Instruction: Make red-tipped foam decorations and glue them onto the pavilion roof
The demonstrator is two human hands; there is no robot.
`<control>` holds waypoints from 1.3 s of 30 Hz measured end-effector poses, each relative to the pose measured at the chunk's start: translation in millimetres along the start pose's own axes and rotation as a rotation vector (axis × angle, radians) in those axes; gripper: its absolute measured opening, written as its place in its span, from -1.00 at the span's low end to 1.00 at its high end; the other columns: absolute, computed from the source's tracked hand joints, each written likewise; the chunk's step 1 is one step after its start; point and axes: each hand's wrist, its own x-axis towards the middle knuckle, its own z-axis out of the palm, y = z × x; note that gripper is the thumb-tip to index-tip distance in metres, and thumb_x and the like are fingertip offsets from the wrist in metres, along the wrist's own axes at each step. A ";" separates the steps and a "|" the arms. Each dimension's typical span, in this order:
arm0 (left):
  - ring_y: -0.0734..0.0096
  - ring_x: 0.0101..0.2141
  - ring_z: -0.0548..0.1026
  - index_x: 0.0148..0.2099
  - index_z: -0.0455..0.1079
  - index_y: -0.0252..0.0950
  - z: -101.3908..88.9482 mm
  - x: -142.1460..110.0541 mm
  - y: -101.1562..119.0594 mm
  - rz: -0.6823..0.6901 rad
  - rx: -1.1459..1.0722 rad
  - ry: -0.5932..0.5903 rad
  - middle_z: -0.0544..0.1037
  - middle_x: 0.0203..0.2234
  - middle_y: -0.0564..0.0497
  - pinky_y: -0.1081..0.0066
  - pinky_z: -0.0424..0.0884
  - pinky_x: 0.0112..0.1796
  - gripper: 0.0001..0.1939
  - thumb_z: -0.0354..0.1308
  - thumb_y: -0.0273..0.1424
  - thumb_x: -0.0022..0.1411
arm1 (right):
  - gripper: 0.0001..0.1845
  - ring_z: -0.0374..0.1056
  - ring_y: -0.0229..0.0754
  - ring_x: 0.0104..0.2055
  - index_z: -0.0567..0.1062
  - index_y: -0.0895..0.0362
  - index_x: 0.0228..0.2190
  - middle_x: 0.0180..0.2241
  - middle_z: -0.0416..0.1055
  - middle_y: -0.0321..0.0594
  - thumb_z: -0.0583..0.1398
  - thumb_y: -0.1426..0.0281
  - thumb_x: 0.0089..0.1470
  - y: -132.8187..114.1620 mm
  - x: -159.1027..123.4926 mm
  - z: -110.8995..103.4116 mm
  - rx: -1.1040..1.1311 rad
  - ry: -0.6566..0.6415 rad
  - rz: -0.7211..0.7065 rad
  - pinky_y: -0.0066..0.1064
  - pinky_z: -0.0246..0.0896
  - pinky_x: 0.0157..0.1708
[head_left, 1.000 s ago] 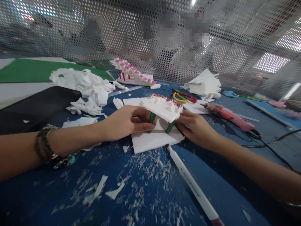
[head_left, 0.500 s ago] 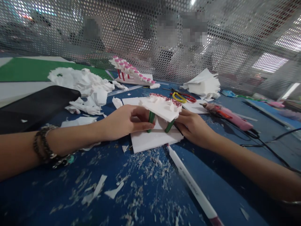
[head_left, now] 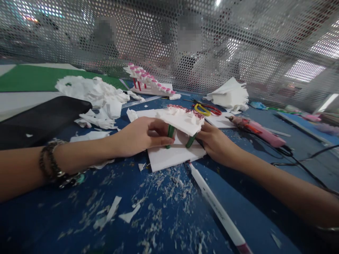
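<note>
A small white foam model (head_left: 182,121) with red glittery trim along its top stands on green posts (head_left: 191,141) over a white foam base board (head_left: 172,159). From the left, my left hand (head_left: 144,135) pinches the nearer left green post between thumb and fingers. My right hand (head_left: 218,143) is closed at the model's right side, by the other post; its fingertips are partly hidden behind the raised white piece. A white marker pen (head_left: 215,208) lies in front, its tip close to the base's front edge.
A pink glue gun (head_left: 259,131) with a black cord lies at right. Behind are scissors with yellow and red handles (head_left: 202,109), a white and pink stepped model (head_left: 148,79), crumpled white scraps (head_left: 90,91) and a black phone-like slab (head_left: 45,118). Perforated metal mesh (head_left: 159,42) borders the back.
Both hands keep their places at the model, with hardly any movement. The whole view has shifted very slightly.
</note>
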 end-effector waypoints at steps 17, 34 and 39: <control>0.48 -0.44 0.48 -0.41 0.43 -0.29 -0.1 0.9 -0.8 0.028 0.016 -0.004 0.54 -0.50 0.11 0.59 0.34 -0.44 -0.87 0.17 -0.33 0.01 | -0.61 0.29 -0.13 -0.23 0.49 0.12 -0.28 -0.27 0.31 -0.10 -0.06 0.61 0.04 -0.7 -1.6 -1.7 -0.115 -0.077 0.065 -0.27 0.22 -0.18; 0.40 -0.40 0.50 -0.40 0.43 -0.30 -0.7 0.1 -2.2 -0.005 -0.032 -0.015 0.55 -0.47 0.07 0.53 0.39 -0.38 -0.83 0.18 -0.30 -0.03 | -0.58 0.31 -0.22 -0.40 0.47 0.18 -0.23 -0.27 0.39 -0.09 -0.08 0.65 -0.01 -8.0 0.3 -9.8 -0.296 -0.109 0.031 -0.42 0.09 -0.45; 0.46 -0.43 0.49 -0.41 0.43 -0.29 -0.2 0.8 -0.4 -0.004 -0.013 -0.009 0.54 -0.49 0.11 0.57 0.35 -0.42 -0.86 0.17 -0.32 -0.03 | -0.54 0.32 -0.25 -0.38 0.48 0.14 -0.20 -0.24 0.39 -0.12 -0.07 0.66 -0.02 -5.4 0.1 -8.3 -0.275 -0.105 -0.003 -0.45 0.10 -0.44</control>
